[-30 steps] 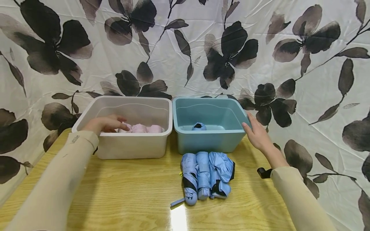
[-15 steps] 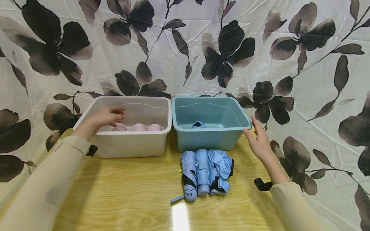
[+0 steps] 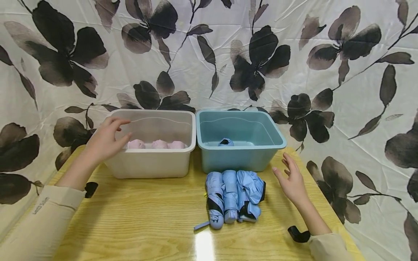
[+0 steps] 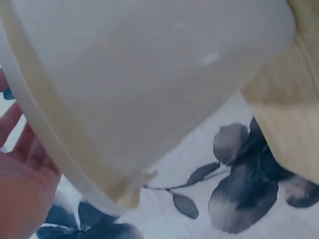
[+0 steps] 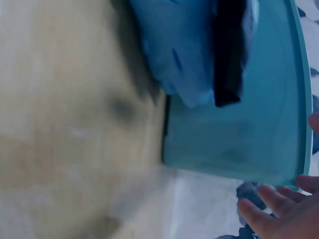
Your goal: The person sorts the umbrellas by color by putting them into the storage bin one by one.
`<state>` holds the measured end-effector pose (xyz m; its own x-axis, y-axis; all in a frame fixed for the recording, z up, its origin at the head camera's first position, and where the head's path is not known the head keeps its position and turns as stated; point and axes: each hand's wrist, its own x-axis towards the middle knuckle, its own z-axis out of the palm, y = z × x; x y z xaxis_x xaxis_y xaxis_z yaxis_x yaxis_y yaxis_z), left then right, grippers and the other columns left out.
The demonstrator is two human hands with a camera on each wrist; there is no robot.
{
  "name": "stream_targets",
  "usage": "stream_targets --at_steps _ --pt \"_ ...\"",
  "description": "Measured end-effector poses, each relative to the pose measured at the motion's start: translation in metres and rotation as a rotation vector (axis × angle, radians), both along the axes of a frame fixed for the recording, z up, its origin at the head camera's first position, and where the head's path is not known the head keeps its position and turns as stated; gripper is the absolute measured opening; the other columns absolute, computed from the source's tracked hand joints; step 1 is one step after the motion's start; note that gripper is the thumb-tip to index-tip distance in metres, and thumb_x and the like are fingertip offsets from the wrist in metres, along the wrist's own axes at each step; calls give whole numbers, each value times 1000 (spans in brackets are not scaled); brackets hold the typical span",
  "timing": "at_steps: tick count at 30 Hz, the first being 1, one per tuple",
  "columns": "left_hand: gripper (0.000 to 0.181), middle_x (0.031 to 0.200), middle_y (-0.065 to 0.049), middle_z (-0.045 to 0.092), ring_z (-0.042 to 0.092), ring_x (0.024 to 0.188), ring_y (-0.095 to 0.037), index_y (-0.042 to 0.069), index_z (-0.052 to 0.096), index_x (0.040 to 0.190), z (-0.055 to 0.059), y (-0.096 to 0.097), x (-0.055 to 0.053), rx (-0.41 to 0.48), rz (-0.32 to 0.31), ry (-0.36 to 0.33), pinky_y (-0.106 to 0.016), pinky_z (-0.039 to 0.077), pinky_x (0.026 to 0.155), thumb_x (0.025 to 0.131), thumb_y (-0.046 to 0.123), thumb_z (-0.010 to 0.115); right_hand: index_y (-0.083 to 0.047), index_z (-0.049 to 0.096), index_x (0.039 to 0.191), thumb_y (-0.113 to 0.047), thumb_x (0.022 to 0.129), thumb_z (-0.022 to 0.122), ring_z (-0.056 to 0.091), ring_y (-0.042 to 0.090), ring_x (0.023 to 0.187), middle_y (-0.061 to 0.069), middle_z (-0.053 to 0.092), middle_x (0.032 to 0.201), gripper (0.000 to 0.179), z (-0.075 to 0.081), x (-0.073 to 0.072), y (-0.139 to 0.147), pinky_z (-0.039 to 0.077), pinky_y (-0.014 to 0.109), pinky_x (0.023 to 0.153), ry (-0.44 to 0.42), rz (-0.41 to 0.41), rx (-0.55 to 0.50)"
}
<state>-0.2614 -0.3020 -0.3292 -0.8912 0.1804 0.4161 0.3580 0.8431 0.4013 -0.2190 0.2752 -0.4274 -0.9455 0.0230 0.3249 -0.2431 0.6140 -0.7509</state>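
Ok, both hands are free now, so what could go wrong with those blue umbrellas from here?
The rightmost umbrella is loosely bundled, so its fabric might unfurl when lifted. The leftmost umbrella has a strap sticking out that could snag. And the blue bin sits close beside the white bin, so bumping one may shift the other.

On my feed I count one off-white plastic bin left of centre and one blue plastic bin right of centre, two altogether. I get three folded blue umbrellas at lower centre on one desk, three pink bundles showing in the off-white plastic bin, and one blue-and-black bundle in the other.
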Motion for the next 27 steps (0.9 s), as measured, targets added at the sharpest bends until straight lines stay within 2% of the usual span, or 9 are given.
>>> stream_targets --at_steps 3,6,11,16,18,21,27 --pt "52 143 -30 46 47 127 -53 -5 54 141 -5 -3 11 -84 65 56 -71 42 96 101 26 64 -1 27 162 -28 106 61 41 46 145 26 31 164 70 -8 8 -5 41 65 111 -40 39 30" --pt "59 146 -32 44 40 134 -54 -8 52 142 -10 -6 17 -147 102 79 -72 35 105 101 33 64 -1 29 162 -28 106 62 46 47 141 27 34 161 71 -14 14 -12 45 65 107 -72 84 56" --pt "82 155 -38 33 30 142 -58 -15 39 149 -20 -11 21 -219 129 5 -69 24 116 103 51 54 -2 28 162 -32 104 66 45 49 140 26 30 164 76 -23 20 -25 47 66 104 -112 162 108" --pt "94 159 -41 26 23 148 -57 -18 27 154 -27 -14 18 -266 141 -77 -68 15 121 105 61 42 1 24 163 -44 101 67 28 52 150 27 18 169 88 -28 19 -37 33 71 114 -167 214 206" --pt "96 158 -42 24 22 147 -59 -19 25 154 -29 -16 18 -282 160 -92 -69 14 121 106 63 38 2 22 163 -48 100 67 21 52 153 28 15 169 92 -30 18 -41 26 71 117 -196 225 243" --pt "101 158 -44 23 19 147 -61 -21 24 153 -30 -17 18 -302 193 -114 -69 13 121 104 67 35 4 19 163 -51 99 66 17 52 154 29 11 170 97 -33 16 -45 23 70 119 -235 246 280" --pt "105 157 -46 20 17 147 -62 -24 23 151 -30 -17 20 -331 216 -151 -68 14 122 104 70 31 8 16 162 -51 98 67 20 52 153 34 15 167 101 -37 14 -50 26 67 119 -260 268 314"
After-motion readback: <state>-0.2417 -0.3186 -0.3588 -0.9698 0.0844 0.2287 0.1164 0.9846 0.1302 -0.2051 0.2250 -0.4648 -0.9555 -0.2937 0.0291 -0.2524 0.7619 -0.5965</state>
